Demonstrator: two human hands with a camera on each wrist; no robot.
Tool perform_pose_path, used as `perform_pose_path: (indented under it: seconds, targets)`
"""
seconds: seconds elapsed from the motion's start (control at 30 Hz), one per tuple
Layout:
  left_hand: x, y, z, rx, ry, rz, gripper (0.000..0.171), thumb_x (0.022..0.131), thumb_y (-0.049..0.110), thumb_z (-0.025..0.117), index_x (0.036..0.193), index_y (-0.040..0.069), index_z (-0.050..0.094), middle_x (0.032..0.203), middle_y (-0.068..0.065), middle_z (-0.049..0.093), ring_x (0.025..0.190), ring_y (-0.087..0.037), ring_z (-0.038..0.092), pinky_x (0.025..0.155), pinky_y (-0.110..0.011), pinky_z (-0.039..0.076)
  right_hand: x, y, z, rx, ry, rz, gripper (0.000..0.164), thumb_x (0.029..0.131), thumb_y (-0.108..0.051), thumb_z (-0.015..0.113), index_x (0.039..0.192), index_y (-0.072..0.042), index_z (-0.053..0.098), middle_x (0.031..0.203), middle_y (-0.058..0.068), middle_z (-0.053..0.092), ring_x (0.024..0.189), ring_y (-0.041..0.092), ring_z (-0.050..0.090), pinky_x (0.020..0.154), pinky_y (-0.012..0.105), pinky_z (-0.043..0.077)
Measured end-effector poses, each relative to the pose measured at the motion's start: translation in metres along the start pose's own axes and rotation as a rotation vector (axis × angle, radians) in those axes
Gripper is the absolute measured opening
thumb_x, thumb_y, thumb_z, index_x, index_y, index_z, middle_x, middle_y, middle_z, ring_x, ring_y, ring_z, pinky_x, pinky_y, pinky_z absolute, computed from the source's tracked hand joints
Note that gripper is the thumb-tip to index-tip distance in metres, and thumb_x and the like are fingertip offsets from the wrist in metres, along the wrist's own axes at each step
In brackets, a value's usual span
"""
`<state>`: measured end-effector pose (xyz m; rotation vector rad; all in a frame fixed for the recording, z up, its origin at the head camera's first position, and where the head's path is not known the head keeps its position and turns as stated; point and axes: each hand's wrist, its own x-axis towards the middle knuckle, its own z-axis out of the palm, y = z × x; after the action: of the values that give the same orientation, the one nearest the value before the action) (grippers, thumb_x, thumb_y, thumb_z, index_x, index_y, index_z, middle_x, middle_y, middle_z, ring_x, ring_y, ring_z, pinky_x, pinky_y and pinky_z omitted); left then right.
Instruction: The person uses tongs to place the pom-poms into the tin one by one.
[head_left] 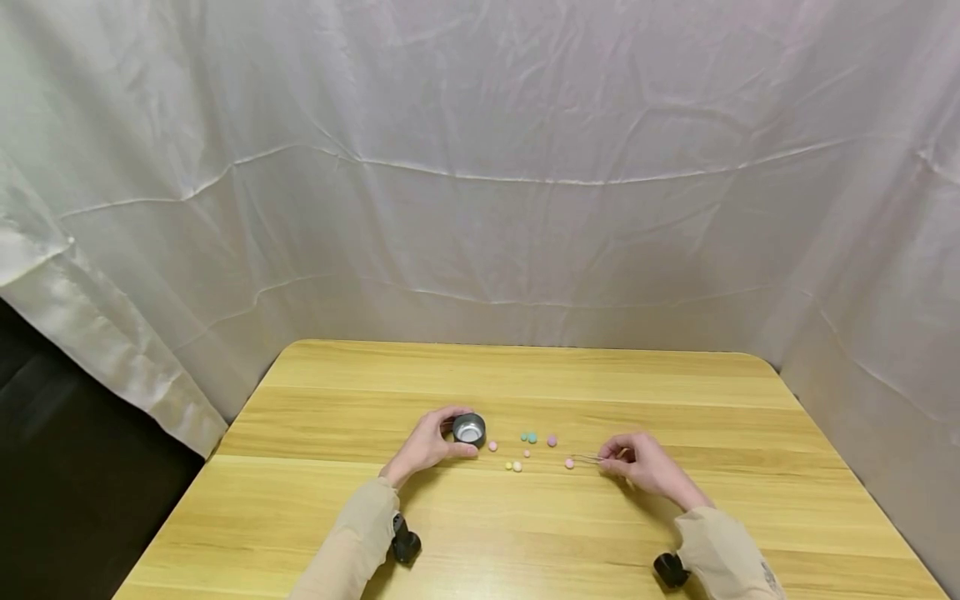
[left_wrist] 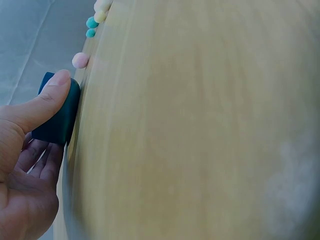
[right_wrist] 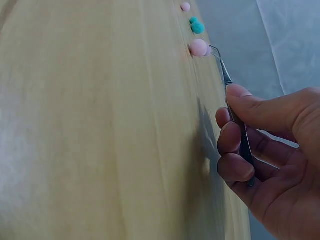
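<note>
My left hand [head_left: 431, 440] holds a small round dark cup [head_left: 469, 430] with a silvery inside, thumb on one side and fingers on the other. In the left wrist view the cup [left_wrist: 61, 117] stands on the table. Metal tweezers [right_wrist: 227, 77] with bent tips are pinched in my right hand [head_left: 637, 462]. Their tips are beside a pink pom-pom [head_left: 569, 464]; whether they touch it I cannot tell. Between the hands lie a mauve pom-pom [head_left: 552, 440], teal pom-poms [head_left: 532, 437], a yellow pom-pom [head_left: 508, 467], a cream pom-pom [head_left: 517, 467] and further pink ones [head_left: 492, 447].
The wooden table [head_left: 525, 375] has rounded far corners. A pale curtain [head_left: 480, 233] hangs behind it and along the sides. Something black [head_left: 75, 467] lies beyond the left edge. Each wrist wears a small black camera [head_left: 406, 543].
</note>
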<state>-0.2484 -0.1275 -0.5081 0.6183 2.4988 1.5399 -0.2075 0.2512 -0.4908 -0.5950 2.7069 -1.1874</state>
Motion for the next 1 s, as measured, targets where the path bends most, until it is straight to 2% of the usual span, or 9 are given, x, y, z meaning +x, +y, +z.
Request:
perform_pose_path:
  seconds: [0.33, 0.57, 0.73, 1.0]
  targets:
    - [-0.0003, -0.0009, 0.0004, -0.016, 0.000, -0.011, 0.062, 0.080, 0.008, 0.085, 0.136, 0.001, 0.059, 0.132, -0.021, 0.064, 0.120, -0.036, 0.064, 0.103, -0.047, 0.053, -0.0016, -0.0009, 0.0038, 0.042, -0.021, 0.007, 0.008, 0.093, -0.009, 0.070, 0.094, -0.002, 0.071, 0.084, 0.007, 0.069, 0.063, 0.002, 0.053, 0.052, 0.018, 0.045]
    - [-0.0006, -0.0023, 0.0000, -0.006, -0.005, 0.027, 0.063, 0.081, 0.008, 0.084, 0.136, -0.004, 0.057, 0.132, -0.026, 0.062, 0.119, -0.041, 0.063, 0.103, -0.052, 0.052, -0.0013, -0.0021, 0.0036, 0.055, -0.044, 0.017, 0.008, 0.093, -0.009, 0.070, 0.093, -0.001, 0.071, 0.080, 0.006, 0.067, 0.060, 0.002, 0.052, 0.049, 0.018, 0.044]
    - [-0.0007, -0.0027, 0.0006, -0.017, -0.004, 0.031, 0.063, 0.081, 0.005, 0.083, 0.136, -0.007, 0.056, 0.132, -0.028, 0.061, 0.120, -0.044, 0.062, 0.104, -0.055, 0.051, -0.0014, -0.0025, 0.0035, 0.055, -0.060, 0.007, 0.007, 0.093, -0.008, 0.069, 0.093, -0.001, 0.071, 0.081, 0.006, 0.067, 0.060, 0.002, 0.051, 0.049, 0.018, 0.044]
    - [-0.0005, -0.0030, 0.0006, -0.019, -0.007, 0.015, 0.062, 0.081, 0.008, 0.084, 0.136, -0.003, 0.057, 0.132, -0.026, 0.062, 0.120, -0.041, 0.063, 0.104, -0.052, 0.052, 0.0006, -0.0015, 0.0041, 0.015, -0.051, 0.023, 0.006, 0.093, -0.009, 0.069, 0.093, -0.003, 0.072, 0.079, 0.003, 0.066, 0.059, -0.001, 0.050, 0.049, 0.018, 0.044]
